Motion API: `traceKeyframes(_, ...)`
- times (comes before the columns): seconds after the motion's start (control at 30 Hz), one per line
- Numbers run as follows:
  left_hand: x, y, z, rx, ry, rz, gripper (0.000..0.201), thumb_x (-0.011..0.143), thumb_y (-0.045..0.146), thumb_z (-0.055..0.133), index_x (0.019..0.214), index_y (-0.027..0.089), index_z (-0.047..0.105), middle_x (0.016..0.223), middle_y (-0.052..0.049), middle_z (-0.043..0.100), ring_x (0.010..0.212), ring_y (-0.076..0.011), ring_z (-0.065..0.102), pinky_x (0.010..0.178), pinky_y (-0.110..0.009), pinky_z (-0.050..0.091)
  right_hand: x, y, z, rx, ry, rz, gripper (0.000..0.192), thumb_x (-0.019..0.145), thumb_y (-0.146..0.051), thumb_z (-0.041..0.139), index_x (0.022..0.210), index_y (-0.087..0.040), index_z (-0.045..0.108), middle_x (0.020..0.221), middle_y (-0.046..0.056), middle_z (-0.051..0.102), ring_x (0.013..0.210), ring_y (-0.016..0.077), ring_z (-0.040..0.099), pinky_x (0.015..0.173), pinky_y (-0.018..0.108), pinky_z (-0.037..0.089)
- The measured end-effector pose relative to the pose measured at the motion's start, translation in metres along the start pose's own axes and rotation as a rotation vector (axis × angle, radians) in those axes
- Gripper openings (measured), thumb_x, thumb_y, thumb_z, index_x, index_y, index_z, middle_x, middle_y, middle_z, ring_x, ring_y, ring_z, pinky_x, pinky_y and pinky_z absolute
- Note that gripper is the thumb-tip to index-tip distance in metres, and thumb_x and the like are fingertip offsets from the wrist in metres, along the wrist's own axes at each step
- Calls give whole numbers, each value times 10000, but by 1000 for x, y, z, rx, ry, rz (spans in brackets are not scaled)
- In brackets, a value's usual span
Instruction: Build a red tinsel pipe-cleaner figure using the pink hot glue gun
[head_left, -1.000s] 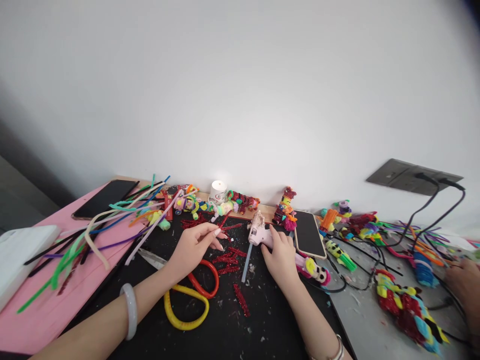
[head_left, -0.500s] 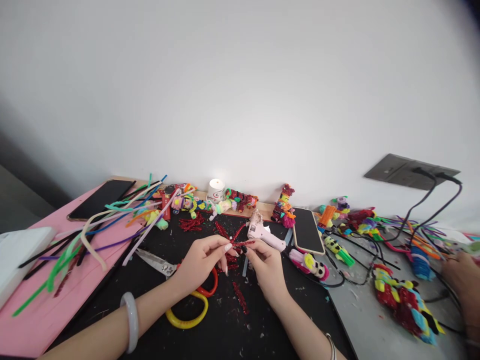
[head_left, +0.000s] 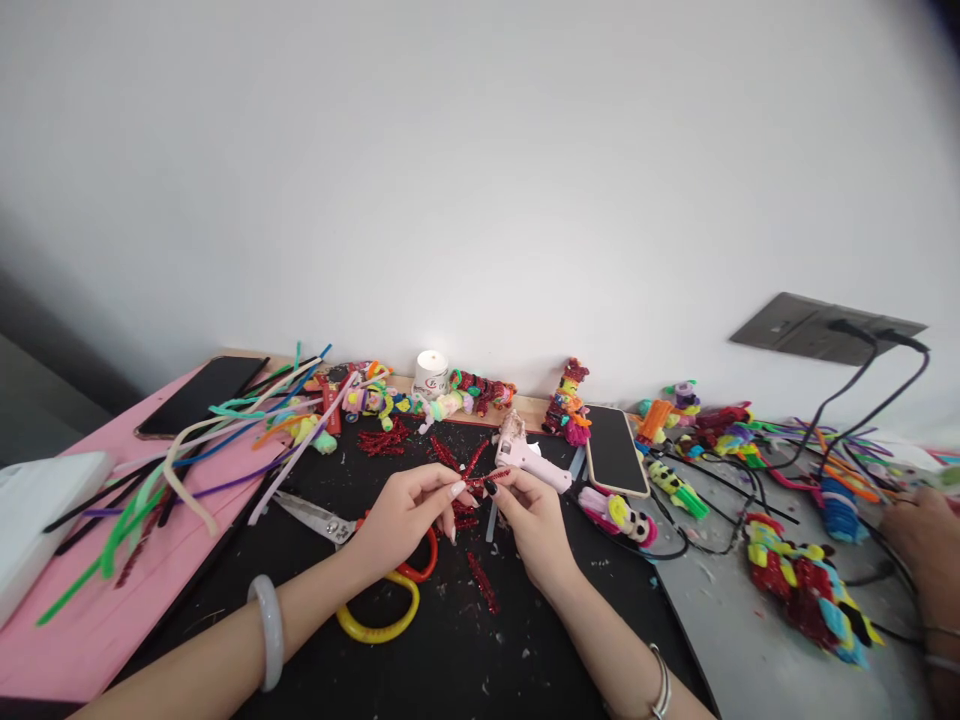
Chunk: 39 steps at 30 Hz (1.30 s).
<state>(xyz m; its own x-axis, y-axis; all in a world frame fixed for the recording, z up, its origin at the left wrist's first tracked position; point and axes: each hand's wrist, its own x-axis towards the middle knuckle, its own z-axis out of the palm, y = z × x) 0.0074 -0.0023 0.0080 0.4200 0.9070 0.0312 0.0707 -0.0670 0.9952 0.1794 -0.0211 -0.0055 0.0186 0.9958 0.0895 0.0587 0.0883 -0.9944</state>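
Note:
Between my two hands is a red glittery pipe cleaner, pinched at both ends. My left hand has its thumb and forefinger closed on its left end. At the other end, my right hand pinches it with thumb and forefinger. More red tinsel pieces lie on the black mat under and around my hands. Scissors with red and yellow handles lie beneath my left wrist, blades pointing left. Just beyond my right hand rests a pale pink glue gun.
Loose pipe cleaners cover the pink board at left. Phones lie at left and right. A paper cup and small pipe-cleaner figures line the wall. Another person's hand is at far right, near black cables.
Both hands keep pinching the red pipe cleaner, with only slight finger movement. The whole view has shifted a little. The other person's hand at right has moved slightly upward.

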Motion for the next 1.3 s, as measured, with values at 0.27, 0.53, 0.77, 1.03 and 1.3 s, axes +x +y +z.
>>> traceKeyframes(0.27, 1, -1, 0, -5, -41, 7, 248, 882, 296, 483, 794, 124, 639, 527, 12, 581, 482, -115, 563, 549, -223, 446, 0, -2, 0, 153, -42, 69, 155, 771, -327, 629, 736, -179, 598, 680, -28, 548, 533, 87, 438, 477, 193, 345)
traceKeyframes(0.53, 2, -4, -7, 16, -148, 33, 195, 872, 311, 504, 867, 128, 570, 771, -43, 664, 496, -106, 581, 518, -224, 464, 2, 2, -3, 241, -87, 105, 189, 751, -337, 666, 718, -177, 571, 632, -45, 484, 504, 70, 345, 447, 190, 256)
traceKeyframes(0.77, 2, -7, -15, 142, -103, 104, 269, 931, 339, 409, 767, 150, 509, 608, 29, 541, 469, -88, 520, 515, -206, 429, 2, 6, -6, 263, -208, 122, 172, 792, -306, 641, 741, -173, 544, 613, -62, 400, 499, 59, 283, 453, 195, 199)
traceKeyframes(1.03, 1, -9, -12, 201, -165, 98, 271, 946, 327, 375, 739, 169, 449, 523, 72, 445, 429, -69, 449, 500, -182, 391, 1, 1, -6, 198, -326, 129, 223, 788, -365, 636, 752, -181, 515, 641, -51, 423, 532, 80, 318, 479, 208, 234)
traceKeyframes(1.3, -1, -2, -11, 281, -191, 111, 289, 954, 317, 343, 730, 169, 449, 476, 81, 421, 427, -79, 404, 515, -200, 361, -2, 1, -3, 170, -393, 50, 196, 883, -345, 522, 781, -183, 481, 644, -45, 455, 554, 88, 331, 525, 226, 251)
